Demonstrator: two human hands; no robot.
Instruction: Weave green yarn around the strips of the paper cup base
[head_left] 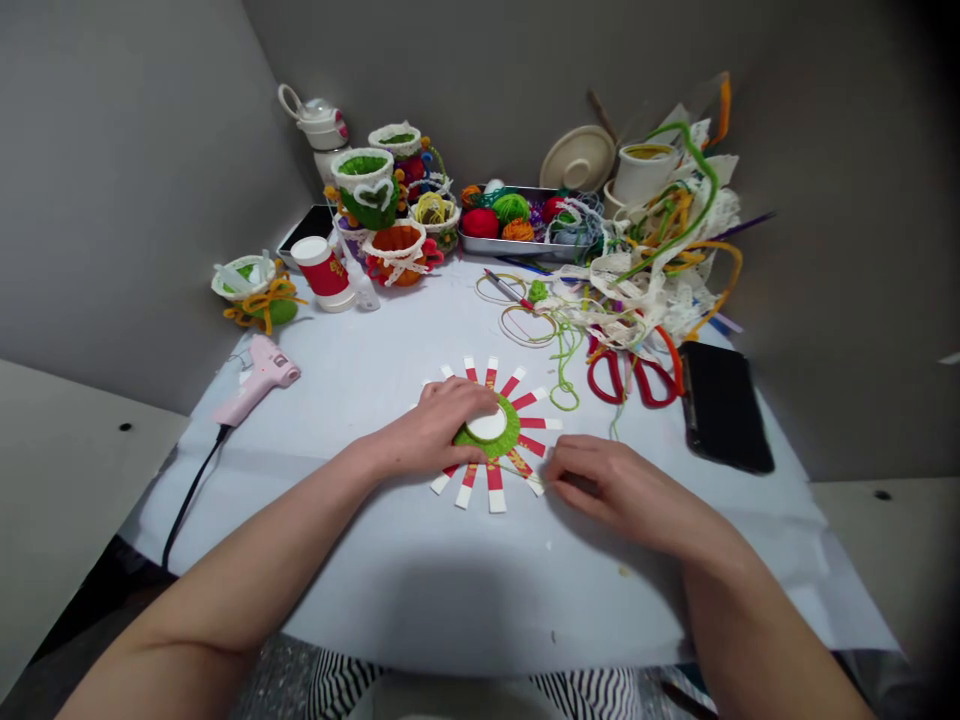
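Observation:
A paper cup (pixel 531 423) cut into red and white strips lies splayed flat like a sun in front of me. Green yarn (pixel 510 432) is woven around its white round base. My left hand (pixel 450 415) rests over the left part of the cup and grips it, fingers across the base and thumb at the near edge of the yarn ring. To the right, my right hand (pixel 600 478) is pinched closed just off the strip ends. A thin strand of yarn runs from the ring's near side to its fingertips.
A pink glue gun (pixel 259 380) lies at left, its cord trailing off the table. Red-handled scissors (pixel 630 385) and a black phone (pixel 726 408) are at right. Behind stand decorated cups (pixel 396 250), a red paper cup (pixel 324 272), a yarn tray (pixel 495 246) and piled lace (pixel 630 285).

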